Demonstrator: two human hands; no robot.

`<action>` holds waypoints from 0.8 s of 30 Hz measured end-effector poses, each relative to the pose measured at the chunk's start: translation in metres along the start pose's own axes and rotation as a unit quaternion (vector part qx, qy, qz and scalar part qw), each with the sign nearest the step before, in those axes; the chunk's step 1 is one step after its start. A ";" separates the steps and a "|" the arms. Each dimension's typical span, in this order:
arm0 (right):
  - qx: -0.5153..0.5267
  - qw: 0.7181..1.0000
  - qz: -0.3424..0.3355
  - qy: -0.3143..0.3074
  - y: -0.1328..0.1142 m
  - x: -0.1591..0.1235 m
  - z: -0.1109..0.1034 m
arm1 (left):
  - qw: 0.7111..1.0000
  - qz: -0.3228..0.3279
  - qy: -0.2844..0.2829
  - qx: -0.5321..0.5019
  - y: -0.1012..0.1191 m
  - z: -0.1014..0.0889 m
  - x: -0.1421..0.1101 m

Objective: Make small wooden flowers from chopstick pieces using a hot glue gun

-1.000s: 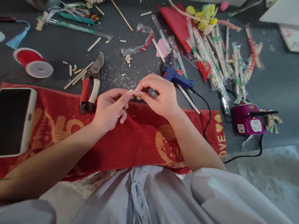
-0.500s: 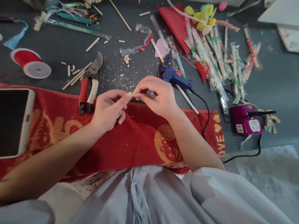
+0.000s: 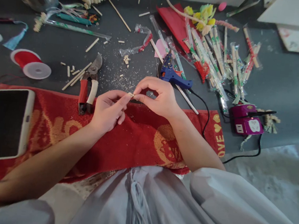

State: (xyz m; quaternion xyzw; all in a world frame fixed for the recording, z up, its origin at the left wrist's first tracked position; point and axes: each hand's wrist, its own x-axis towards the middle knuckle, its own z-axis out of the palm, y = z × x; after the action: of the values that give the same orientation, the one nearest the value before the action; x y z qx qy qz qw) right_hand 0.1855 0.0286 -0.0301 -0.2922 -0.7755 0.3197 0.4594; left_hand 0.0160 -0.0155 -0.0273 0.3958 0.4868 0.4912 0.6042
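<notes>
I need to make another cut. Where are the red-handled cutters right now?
In the head view, the red-handled cutters lie left of the left hand, handles on the red towel, blades pointing toward the cut wooden sticks.

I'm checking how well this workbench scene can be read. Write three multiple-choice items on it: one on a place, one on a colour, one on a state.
1. Where does the smartphone lie?
A. on the red towel
B. on the bare grey tabletop
C. on the person's lap

2. What colour is the glue gun?
A. purple
B. blue
C. green

3. How is the small pale wood piece held?
A. loose on the towel
B. clamped in the pruning shears
C. pinched between the fingertips of the left hand and the right hand

Answers: 1 A, the phone rests on the towel's left end. 2 B, its body is blue with a black cord. 3 C, both hands' fingertips meet on it above the towel's edge.
</notes>
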 end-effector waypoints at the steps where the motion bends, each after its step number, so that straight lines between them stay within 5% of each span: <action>1: 0.004 1.000 0.007 -0.004 0.000 0.000 0.000 | 1.000 0.000 0.001 0.002 0.000 0.000 0.000; 24: 0.018 0.999 0.038 0.007 -0.002 -0.002 0.002 | 1.000 0.009 -0.005 -0.017 0.002 0.001 0.000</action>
State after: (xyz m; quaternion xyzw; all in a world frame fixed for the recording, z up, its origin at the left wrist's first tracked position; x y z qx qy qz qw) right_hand 0.1844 0.0255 -0.0301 -0.3152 -0.7549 0.3486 0.4575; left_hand 0.0161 -0.0152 -0.0249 0.3920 0.4720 0.5027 0.6090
